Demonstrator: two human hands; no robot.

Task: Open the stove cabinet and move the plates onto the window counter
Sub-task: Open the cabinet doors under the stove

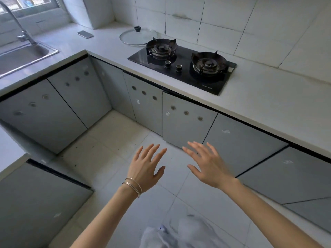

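A black two-burner gas stove (182, 67) is set into the grey counter on the right. Below it are closed grey cabinet doors (186, 122) with three round holes each. No plates are visible. My left hand (146, 167), with bracelets on the wrist, and my right hand (206, 163) are held out over the tiled floor, fingers spread, holding nothing. The right fingertips reach toward the lower edge of the door under the stove. The window counter (71, 38) runs below the window at the upper left.
A glass pot lid (138, 37) lies behind the stove and a phone (85, 34) lies on the window counter. A steel sink (23, 56) with a tap (21, 33) sits at the left. More closed cabinets line the left side and the near left corner.
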